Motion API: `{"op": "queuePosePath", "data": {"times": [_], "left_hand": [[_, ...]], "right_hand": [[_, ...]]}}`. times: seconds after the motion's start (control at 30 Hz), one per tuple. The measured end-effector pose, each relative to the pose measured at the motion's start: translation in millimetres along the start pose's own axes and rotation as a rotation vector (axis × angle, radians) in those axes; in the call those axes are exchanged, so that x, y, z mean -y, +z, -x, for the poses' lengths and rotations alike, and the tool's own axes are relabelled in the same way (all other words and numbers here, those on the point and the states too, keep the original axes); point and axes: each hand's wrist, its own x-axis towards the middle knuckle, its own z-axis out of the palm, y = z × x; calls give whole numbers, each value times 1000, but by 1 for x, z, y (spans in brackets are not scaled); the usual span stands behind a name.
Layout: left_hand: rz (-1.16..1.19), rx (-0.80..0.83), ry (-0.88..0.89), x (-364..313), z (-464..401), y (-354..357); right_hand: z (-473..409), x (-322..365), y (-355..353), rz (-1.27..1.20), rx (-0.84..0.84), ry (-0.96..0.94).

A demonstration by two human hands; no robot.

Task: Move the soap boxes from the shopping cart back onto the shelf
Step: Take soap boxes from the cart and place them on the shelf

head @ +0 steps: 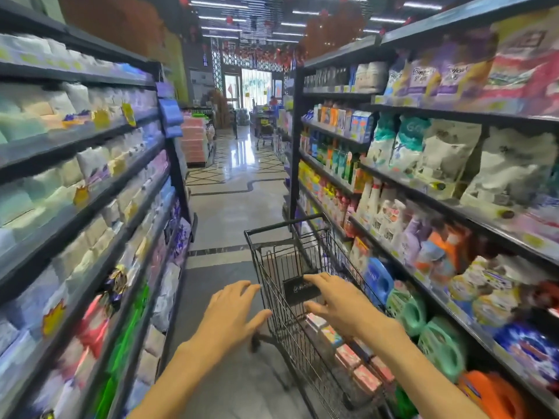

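The small pink-and-white cardboard soap boxes [348,355] lie in a row along the floor of the black wire shopping cart [290,267], towards its near end, with one multicoloured box among them. Above that cart, the right hand [335,300] reaches in with fingers spread and only loosely bent, its fingertips touching or just over a dark rectangular box with pale lettering [301,290]; whether it grips that box I cannot tell for sure. The left hand [233,313] hovers just outside the cart's left rim, fingers straight and holding nothing. Such boxes are probably light and stiff, with smooth printed faces that could slip, so a pinch across the two long sides looks safest. The black metal shelf [423,267] of detergent bottles stands just right of the cart.
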Motion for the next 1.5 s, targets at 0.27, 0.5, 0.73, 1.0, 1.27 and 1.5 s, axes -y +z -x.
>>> {"op": "queuePosePath", "data": {"times": [0.27,0.5,0.73,1.0,1.27,1.5], "left_hand": [[-33,98,197,11,-215,32],[45,118,426,-24,-364,77],[151,245,778,-98,-476,135],[211,387,1110,-170,-541,193],[132,627,1279,-193,-526,323],[-9,881,1208,-160,-488,448]], "right_hand": [[-132,-111,0,-12,-48,168],[-177,-198,-20,24,-102,393],[-175,-270,-13,14,-146,761],[-148,-300,9,-52,-178,1137],[-106,-312,117,-209,-145,1345],[-87,-325,260,-469,40,1430]]}}
